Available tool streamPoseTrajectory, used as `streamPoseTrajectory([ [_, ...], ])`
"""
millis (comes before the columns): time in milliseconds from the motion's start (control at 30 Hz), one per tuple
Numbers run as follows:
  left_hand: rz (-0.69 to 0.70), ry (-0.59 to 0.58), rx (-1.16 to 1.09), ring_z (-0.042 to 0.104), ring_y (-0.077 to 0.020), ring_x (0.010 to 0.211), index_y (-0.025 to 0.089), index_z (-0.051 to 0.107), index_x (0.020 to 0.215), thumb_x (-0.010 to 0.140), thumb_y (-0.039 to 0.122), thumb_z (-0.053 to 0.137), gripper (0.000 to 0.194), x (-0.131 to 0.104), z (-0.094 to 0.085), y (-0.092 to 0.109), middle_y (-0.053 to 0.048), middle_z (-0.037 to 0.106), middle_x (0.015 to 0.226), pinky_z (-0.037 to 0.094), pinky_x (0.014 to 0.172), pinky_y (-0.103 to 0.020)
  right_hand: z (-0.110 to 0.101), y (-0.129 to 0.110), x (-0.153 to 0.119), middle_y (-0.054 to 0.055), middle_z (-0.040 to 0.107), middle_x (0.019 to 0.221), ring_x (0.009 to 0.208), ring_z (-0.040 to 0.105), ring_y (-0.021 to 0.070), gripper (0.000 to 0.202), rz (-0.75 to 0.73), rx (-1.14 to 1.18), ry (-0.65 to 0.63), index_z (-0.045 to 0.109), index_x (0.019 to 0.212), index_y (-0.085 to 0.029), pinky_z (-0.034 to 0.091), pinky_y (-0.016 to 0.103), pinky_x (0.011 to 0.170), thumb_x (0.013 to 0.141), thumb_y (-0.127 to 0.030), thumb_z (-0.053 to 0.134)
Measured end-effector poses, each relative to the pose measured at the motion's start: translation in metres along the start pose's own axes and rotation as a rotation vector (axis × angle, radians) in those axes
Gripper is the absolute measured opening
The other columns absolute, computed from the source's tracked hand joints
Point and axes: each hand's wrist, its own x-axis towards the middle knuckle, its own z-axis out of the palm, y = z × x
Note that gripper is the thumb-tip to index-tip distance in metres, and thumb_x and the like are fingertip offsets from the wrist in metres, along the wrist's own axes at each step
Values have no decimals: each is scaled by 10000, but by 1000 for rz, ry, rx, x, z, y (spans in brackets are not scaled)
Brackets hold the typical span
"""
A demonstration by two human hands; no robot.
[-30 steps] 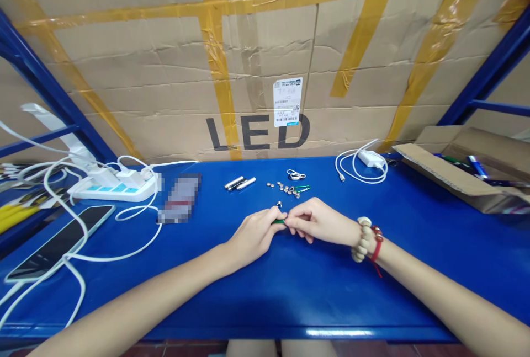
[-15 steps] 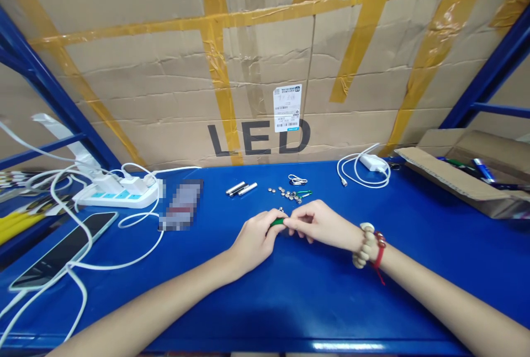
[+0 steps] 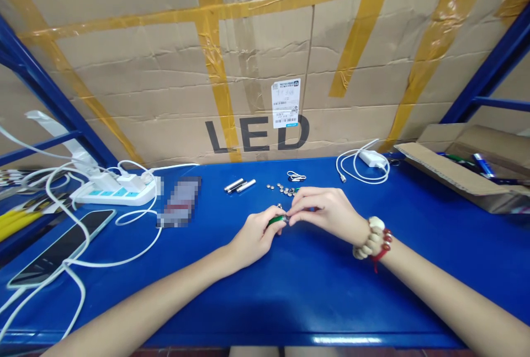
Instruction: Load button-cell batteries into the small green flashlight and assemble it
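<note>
A slim green tube [image 3: 276, 219], like a small flashlight, is wrapped in the fingers of my left hand [image 3: 252, 238]. Its right end is dark and shiny. The thumb and forefinger of my right hand [image 3: 325, 211] pinch together at that end; whatever small part lies between them is too hidden to tell. A little silver metal piece [image 3: 280, 206] shows just above my left fingers. Behind my hands lie several silver button cells [image 3: 281, 187], partly covered by my right hand. Farther left are silver tubes [image 3: 245, 185] and a black one among them.
A looped white cord [image 3: 296, 176] lies behind the cells. The white charger [image 3: 372, 159] and its cable are at back right, beside an open cardboard box [image 3: 464, 186] of pen-like items. Leftward are a power strip [image 3: 116, 198], a phone [image 3: 62, 249] and loose white cables.
My right hand has turned and risen slightly, now covering some button cells and the green clip. The green tube's dark end has come into view.
</note>
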Motion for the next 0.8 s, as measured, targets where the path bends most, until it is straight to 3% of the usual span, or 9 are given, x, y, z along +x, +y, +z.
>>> streamPoseTrajectory([
  [333, -1, -94, -16, 604, -132, 714, 190, 486, 947, 890, 261, 375, 143, -5, 0, -5, -12, 625, 816, 437, 649, -219, 6, -1, 0, 10, 659, 660, 610, 571, 120, 278, 211, 214, -64, 705, 639, -199, 392, 213, 556, 680, -471, 665],
  [467, 35, -76, -42, 626, -148, 784, 200, 424, 1006, 888, 259, 398, 135, -7, 0, -5, -30, 651, 888, 438, 658, -225, 6, -3, 1, 9, 663, 615, 541, 577, 115, 264, 261, 292, -93, 705, 619, -193, 416, 213, 537, 657, -454, 688],
  [600, 60, -54, -6, 599, -123, 672, 205, 364, 1106, 881, 230, 409, 231, -8, 1, -7, 4, 632, 798, 420, 614, -214, 7, -6, 2, 9, 671, 599, 548, 606, 124, 241, 292, 340, -95, 701, 626, -187, 444, 205, 533, 662, -425, 691],
  [800, 54, 58, -29, 598, -124, 655, 181, 414, 1094, 891, 256, 403, 217, -6, 1, -7, 16, 602, 702, 432, 616, -213, 17, -11, -1, 31, 653, 534, 466, 597, 110, 388, 300, 400, -137, 672, 603, -145, 468, 197, 498, 784, -466, 550],
])
